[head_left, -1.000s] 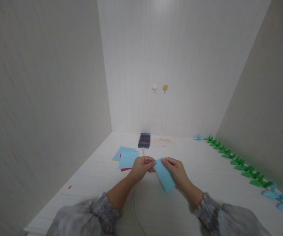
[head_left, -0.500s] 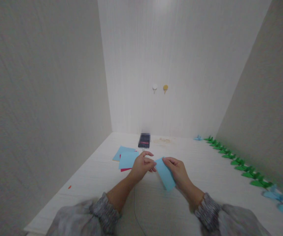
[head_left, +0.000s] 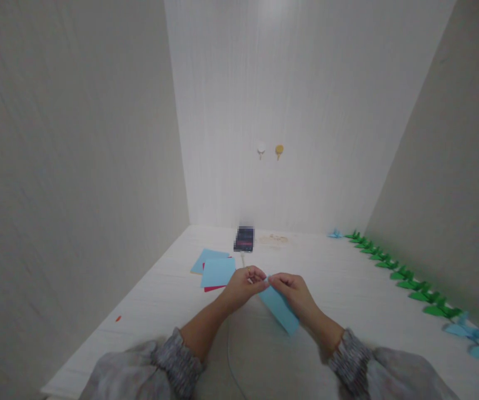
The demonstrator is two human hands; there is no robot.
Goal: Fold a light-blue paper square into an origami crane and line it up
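Both hands pinching one folded blue paper (head_left: 279,309) at its top corner, just above the bench (head_left: 348,294). Left hand (head_left: 244,284) is closing thumb and fingertips on the corner from the left; ring showing on one finger. Right hand (head_left: 293,293) is closing on the same corner from the right, its fingers running down along the paper's upper edge. Fingertips of the two hands are meeting at that corner. Paper is hanging tilted, long side slanting down toward the right, lower end sitting close to the bench; can't tell if it is touching.

Grip state: both grips closed on the paper.

Around it:
- Stack of loose sheets (head_left: 216,271) lying flat just beyond the left hand: blue sheets on top, red one peeking out underneath.
- Phone (head_left: 244,239) lying further back near the wall, screen blurred, thin cable (head_left: 229,355) running from the near bench edge between the forearms.
- Row of green folded figures (head_left: 398,273) lining the right wall, well apart from the hands.
- Blue folded figures (head_left: 477,340) sitting at the near end of that row, one more small blue one at the far end.
- Small red scrap (head_left: 118,318) lying on the left side of the bench.
- Two small hooks (head_left: 269,150) sticking on the back wall, one white, one yellow.

Grey sleeves covering both forearms up to the wrists.
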